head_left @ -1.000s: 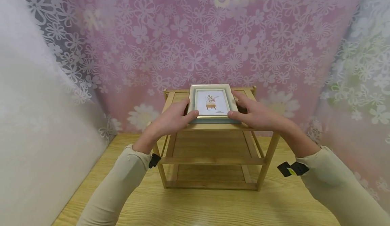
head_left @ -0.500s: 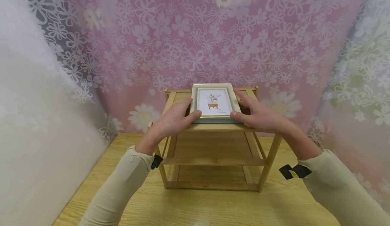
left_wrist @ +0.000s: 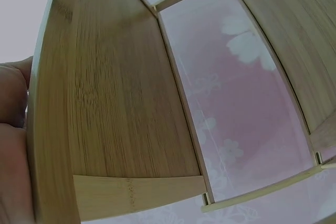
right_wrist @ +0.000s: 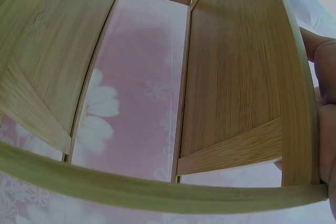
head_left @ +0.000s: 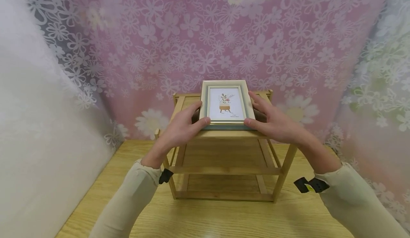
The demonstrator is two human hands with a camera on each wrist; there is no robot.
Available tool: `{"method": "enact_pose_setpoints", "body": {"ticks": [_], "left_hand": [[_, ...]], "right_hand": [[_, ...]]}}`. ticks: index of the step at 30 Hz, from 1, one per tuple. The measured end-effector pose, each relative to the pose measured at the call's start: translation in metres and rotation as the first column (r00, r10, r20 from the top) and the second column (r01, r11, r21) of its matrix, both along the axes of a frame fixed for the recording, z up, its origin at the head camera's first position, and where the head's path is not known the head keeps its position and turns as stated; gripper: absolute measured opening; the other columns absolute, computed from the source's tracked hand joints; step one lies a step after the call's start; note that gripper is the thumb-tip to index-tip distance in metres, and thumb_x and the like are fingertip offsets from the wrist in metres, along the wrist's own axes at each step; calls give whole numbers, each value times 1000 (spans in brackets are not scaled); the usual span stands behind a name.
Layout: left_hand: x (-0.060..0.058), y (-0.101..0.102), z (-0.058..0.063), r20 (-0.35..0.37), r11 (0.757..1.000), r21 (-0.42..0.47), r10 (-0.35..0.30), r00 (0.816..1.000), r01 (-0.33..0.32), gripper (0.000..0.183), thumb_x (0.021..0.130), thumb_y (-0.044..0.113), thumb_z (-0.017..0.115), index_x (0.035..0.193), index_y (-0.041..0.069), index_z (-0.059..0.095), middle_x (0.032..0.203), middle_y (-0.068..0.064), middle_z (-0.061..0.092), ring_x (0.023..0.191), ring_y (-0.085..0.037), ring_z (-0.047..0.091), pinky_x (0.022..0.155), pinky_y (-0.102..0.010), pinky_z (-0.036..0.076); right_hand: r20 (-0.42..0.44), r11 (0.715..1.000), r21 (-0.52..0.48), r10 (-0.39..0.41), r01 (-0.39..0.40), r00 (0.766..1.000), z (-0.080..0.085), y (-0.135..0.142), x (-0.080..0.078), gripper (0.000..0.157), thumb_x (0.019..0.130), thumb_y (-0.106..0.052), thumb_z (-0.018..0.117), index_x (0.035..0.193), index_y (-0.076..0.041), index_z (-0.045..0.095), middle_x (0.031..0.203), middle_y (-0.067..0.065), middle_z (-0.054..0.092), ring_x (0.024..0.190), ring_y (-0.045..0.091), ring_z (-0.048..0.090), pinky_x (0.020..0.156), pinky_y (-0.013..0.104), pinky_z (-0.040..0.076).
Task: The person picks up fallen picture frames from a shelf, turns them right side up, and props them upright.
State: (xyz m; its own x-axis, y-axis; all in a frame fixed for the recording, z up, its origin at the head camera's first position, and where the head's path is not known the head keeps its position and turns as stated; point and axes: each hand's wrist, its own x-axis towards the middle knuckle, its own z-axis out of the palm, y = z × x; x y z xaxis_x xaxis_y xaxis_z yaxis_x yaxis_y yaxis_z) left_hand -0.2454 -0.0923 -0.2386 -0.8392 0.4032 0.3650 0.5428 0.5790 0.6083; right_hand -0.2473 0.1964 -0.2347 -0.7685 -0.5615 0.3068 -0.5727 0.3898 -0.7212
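Note:
A picture frame (head_left: 226, 104) with a pale cream and grey-blue border lies over the top of a wooden shelf rack (head_left: 224, 134) in the head view. It holds a print of a plant in a legged pot. The frame's far edge is tilted up, while its near edge sits low by the rack's front rail. My left hand (head_left: 183, 124) grips its left side, thumb on the near left corner. On the right side, my right hand (head_left: 277, 123) holds it likewise, thumb on the near right corner. The other fingertips are partly hidden behind the frame.
Lower down, the rack has a middle shelf (head_left: 224, 152) and a bottom shelf (head_left: 222, 183). It stands on a wood-grain floor (head_left: 211, 218). Behind hangs a pink flowered curtain (head_left: 179, 52), with a white wall (head_left: 38, 131) at left.
The frame's far edge has risen, tilting its face more toward me, while the near edge stays low. Both hands keep their hold and appear slightly further right.

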Motion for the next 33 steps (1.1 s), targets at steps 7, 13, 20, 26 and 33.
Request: {"method": "enact_pose_setpoints", "body": {"ticks": [7, 13, 20, 26, 33], "left_hand": [[2, -3, -1, -1, 998, 48, -36, 999, 36, 48, 94, 32, 57, 138, 19, 41, 120, 3, 55, 103, -15, 53, 90, -38, 45], [4, -4, -1, -10, 997, 56, -56, 998, 57, 50, 94, 30, 57, 140, 19, 40, 124, 3, 53, 107, -13, 52, 92, -38, 45], [3, -4, 1, -13, 997, 52, -65, 998, 65, 51, 94, 29, 58, 140, 17, 40, 123, 2, 54, 106, -12, 54, 91, -35, 46], [3, -5, 4, -6, 994, 73, -78, 997, 78, 54, 93, 27, 60, 142, 16, 38, 125, 1, 54, 108, -12, 55, 92, -35, 47], [6, -4, -2, -1, 988, 109, -108, 994, 108, 54, 93, 24, 62, 141, 15, 39, 126, 0, 53, 110, -12, 56, 92, -36, 48]], "right_hand": [[2, 999, 0, -32, 32, 999, -1, 2, 3, 81, 93, -23, 61, 148, -44, 5, 156, -2, 7, 140, 28, 24, 104, 48, 35], [1, 1000, -19, -10, 10, 1000, -1, 2, 2, 81, 93, -22, 60, 149, -41, 5, 156, -1, 12, 138, 26, 29, 100, 36, 41], [-2, 1000, -22, -18, 18, 1000, 0, 3, 1, 81, 93, -21, 61, 151, -37, 7, 155, 1, 15, 138, 27, 29, 100, 37, 41], [-29, 998, -2, -67, 67, 997, 4, 1, 0, 82, 91, -25, 63, 153, -25, 9, 156, 6, 17, 139, 28, 26, 106, 50, 32], [-35, 993, 37, -107, 108, 994, -1, 4, 5, 84, 89, -32, 65, 153, -24, 10, 156, 4, 15, 138, 30, 27, 105, 51, 34]]}}
